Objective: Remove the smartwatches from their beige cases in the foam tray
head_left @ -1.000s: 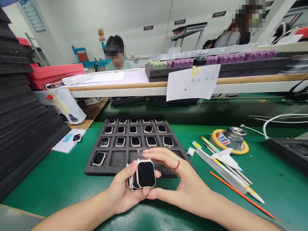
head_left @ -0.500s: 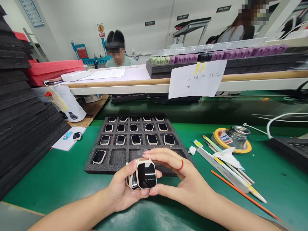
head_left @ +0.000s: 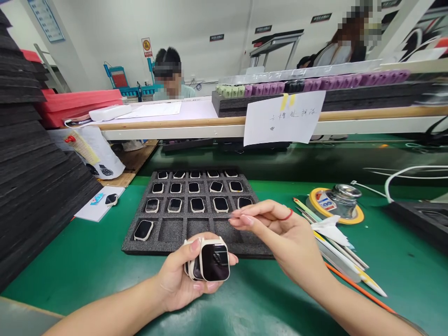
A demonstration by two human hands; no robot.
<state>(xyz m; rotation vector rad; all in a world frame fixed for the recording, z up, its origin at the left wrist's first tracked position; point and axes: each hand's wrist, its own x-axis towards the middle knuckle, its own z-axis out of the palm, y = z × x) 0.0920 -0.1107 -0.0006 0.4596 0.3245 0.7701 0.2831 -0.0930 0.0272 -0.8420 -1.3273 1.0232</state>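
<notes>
My left hand (head_left: 182, 273) is closed round a small stack of smartwatches, thumb on top and fingers beneath. The front smartwatch (head_left: 215, 261) has a black screen and a cream case and faces me; the ones behind it are partly hidden. My right hand (head_left: 280, 228) is raised apart from the stack, over the right part of a dark foam tray (head_left: 154, 247). Its thumb and fingertips are drawn together, and I cannot make out anything between them. Smartwatches fill the tray's three back rows. Another smartwatch (head_left: 143, 230) lies in the front-left pocket.
On the right lie a toothbrush-like tool and other slim tools (head_left: 346, 254), an orange stick (head_left: 364, 282), a white tissue (head_left: 329, 226) and a glass jar (head_left: 346, 200) by a yellow tape roll. Black foam sheets (head_left: 35, 186) tower at left. A shelf (head_left: 175, 126) crosses behind; a person sits beyond.
My right hand has left the smartwatches and moved up and to the right, its fingers closing into a pinch. The left hand keeps the stack in nearly the same place.
</notes>
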